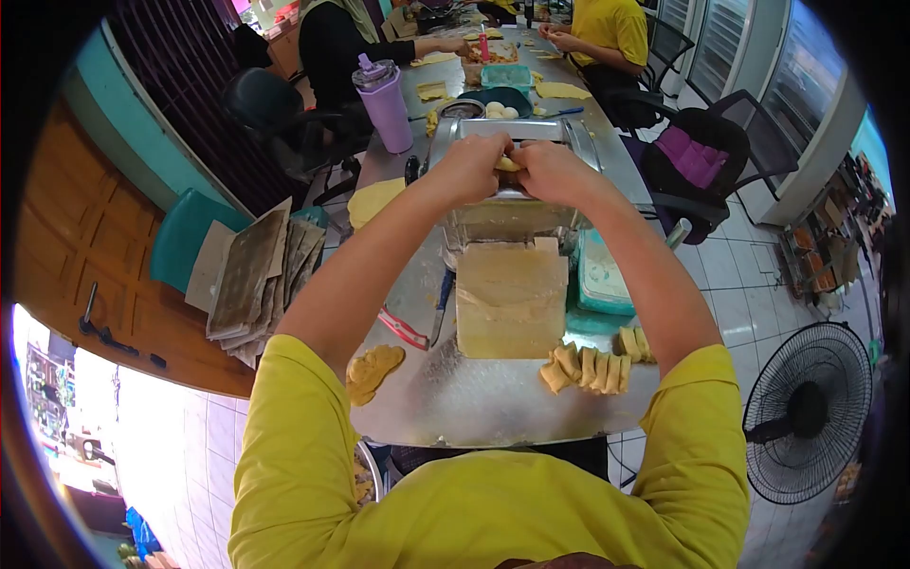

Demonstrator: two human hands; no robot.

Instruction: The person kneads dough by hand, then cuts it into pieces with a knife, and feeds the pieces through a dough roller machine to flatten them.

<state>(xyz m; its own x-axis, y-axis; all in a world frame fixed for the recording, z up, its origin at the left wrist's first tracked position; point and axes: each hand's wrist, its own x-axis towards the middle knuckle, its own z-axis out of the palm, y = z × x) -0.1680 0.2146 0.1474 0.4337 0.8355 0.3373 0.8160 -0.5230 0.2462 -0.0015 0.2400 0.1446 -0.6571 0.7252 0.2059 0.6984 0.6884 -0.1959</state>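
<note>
My left hand [474,168] and my right hand [553,173] meet over a metal dough roller machine [586,147]. Between their closed fingers is a small piece of yellow dough [509,164], mostly hidden. In front of the machine lies a pale flat board or sheet [512,308]. Several cut dough pieces [590,368] sit in a row at the table's near right. A dough lump [375,372] rests near my left forearm. A knife [443,305] and a red-handled tool [406,329] lie left of the board.
A teal container of white powder [605,270] stands right of the board. A lilac tumbler [386,109] is beyond my left arm, near a flat dough sheet [374,201]. Two people work farther along the table. Stacked trays [251,275] stand left; a fan [808,410] stands right.
</note>
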